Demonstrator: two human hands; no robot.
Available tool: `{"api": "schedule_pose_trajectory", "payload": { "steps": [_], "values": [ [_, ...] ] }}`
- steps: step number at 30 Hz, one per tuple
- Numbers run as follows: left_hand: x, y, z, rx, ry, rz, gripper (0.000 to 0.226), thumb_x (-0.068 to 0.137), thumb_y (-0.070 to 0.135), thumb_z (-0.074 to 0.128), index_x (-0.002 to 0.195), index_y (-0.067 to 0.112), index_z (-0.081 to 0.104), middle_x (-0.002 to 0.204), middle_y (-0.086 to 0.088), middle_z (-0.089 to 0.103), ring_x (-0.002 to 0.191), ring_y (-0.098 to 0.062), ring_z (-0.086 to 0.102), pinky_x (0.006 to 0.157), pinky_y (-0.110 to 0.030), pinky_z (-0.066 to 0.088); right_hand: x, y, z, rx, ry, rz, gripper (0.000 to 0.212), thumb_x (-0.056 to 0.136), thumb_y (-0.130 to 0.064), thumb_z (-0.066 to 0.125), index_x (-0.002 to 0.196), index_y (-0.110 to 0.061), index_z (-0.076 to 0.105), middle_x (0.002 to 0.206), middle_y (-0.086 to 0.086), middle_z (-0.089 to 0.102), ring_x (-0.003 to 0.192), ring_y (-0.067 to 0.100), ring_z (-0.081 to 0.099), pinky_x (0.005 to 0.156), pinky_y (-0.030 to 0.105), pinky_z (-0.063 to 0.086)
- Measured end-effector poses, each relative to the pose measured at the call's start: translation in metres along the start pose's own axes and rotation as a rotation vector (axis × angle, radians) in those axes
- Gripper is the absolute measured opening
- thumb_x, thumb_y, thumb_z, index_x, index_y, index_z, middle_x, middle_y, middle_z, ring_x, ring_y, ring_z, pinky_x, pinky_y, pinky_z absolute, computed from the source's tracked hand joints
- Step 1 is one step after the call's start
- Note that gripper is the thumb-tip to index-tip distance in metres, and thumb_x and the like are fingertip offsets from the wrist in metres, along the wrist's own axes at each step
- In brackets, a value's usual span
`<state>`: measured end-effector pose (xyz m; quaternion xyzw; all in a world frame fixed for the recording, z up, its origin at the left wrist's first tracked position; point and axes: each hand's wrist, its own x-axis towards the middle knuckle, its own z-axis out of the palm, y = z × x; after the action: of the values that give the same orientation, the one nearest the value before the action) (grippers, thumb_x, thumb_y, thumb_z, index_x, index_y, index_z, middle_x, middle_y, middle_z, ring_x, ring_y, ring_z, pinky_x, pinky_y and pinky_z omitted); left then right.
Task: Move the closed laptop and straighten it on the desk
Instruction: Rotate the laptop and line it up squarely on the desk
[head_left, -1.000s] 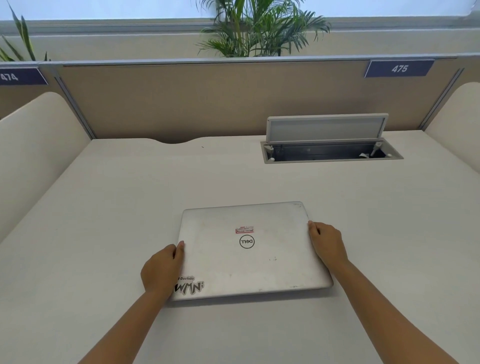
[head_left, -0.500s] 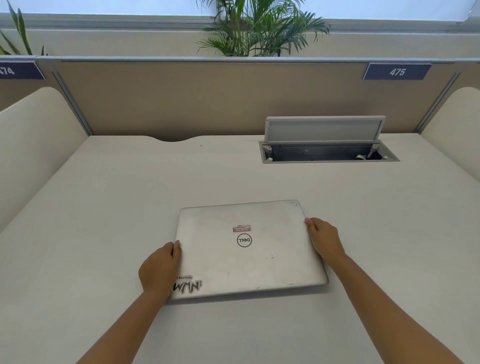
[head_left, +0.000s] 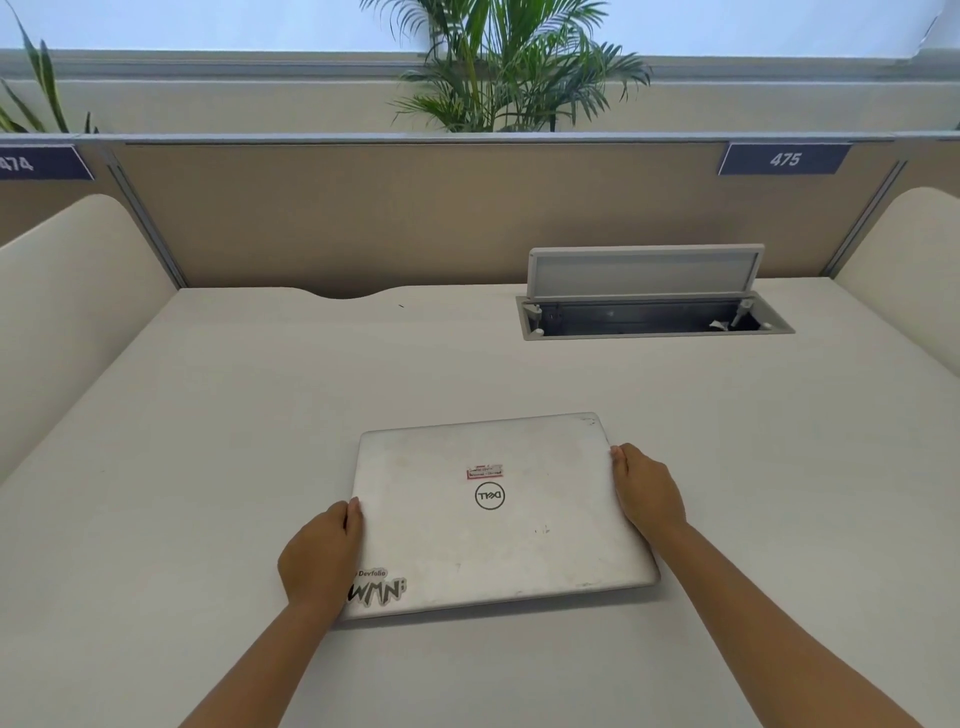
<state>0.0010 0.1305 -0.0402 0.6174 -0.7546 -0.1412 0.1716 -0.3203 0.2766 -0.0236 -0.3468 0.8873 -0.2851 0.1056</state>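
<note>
A closed silver laptop (head_left: 498, 525) with a round logo and stickers lies flat on the pale desk (head_left: 208, 441), in the near middle. It sits slightly askew, its right side a little farther from me. My left hand (head_left: 322, 558) grips its left edge near the front corner. My right hand (head_left: 647, 491) grips the right edge, fingers hooked over the side. Both forearms reach in from the bottom of the view.
An open cable hatch (head_left: 649, 317) with its raised grey lid (head_left: 644, 270) is set in the desk at the back right. A beige partition (head_left: 415, 218) closes the back, cream side panels (head_left: 67, 296) flank the desk, and a palm plant (head_left: 509, 67) stands behind.
The laptop has slid a little to the left and slightly away from me, with both hands still on its sides. Its skew looks about the same.
</note>
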Motion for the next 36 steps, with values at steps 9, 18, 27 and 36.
{"api": "schedule_pose_trajectory", "payload": {
  "steps": [9, 18, 27, 36],
  "values": [
    [-0.0002, 0.0011, -0.0007, -0.005, -0.006, -0.007, 0.046, 0.096, 0.034, 0.028, 0.055, 0.015, 0.034, 0.051, -0.003, 0.047, 0.052, -0.023, 0.047, 0.047, -0.028, 0.030, 0.0019, -0.0011, 0.0024, -0.112, 0.009, -0.022, 0.035, 0.100, -0.028, 0.025, 0.083, -0.006, 0.046, 0.077, 0.018, 0.064, 0.072, 0.036, 0.058, 0.062, 0.037, 0.043],
    [0.0003, 0.0004, -0.0001, -0.010, -0.003, -0.012, 0.046, 0.096, 0.033, 0.028, 0.053, 0.016, 0.033, 0.050, -0.002, 0.046, 0.051, -0.021, 0.045, 0.046, -0.027, 0.028, 0.0024, -0.0015, 0.0023, -0.118, -0.006, -0.011, 0.032, 0.100, -0.028, 0.025, 0.081, -0.009, 0.042, 0.074, 0.016, 0.061, 0.069, 0.035, 0.057, 0.060, 0.036, 0.041],
    [0.0007, 0.0004, 0.0006, 0.004, -0.008, -0.012, 0.047, 0.096, 0.033, 0.028, 0.051, 0.018, 0.032, 0.049, -0.001, 0.045, 0.049, -0.019, 0.043, 0.045, -0.027, 0.027, 0.0042, -0.0040, 0.0009, -0.307, -0.015, -0.057, 0.028, 0.100, -0.024, 0.024, 0.079, -0.011, 0.036, 0.075, 0.017, 0.064, 0.061, 0.028, 0.048, 0.058, 0.034, 0.036],
    [0.0013, 0.0001, 0.0003, 0.026, -0.014, -0.005, 0.046, 0.096, 0.033, 0.027, 0.052, 0.021, 0.033, 0.051, 0.002, 0.046, 0.051, -0.019, 0.045, 0.045, -0.026, 0.025, 0.0057, -0.0058, 0.0002, -0.342, -0.062, -0.052, 0.026, 0.100, -0.021, 0.026, 0.079, -0.009, 0.035, 0.074, 0.016, 0.059, 0.063, 0.029, 0.048, 0.059, 0.034, 0.034]
  ]
}}
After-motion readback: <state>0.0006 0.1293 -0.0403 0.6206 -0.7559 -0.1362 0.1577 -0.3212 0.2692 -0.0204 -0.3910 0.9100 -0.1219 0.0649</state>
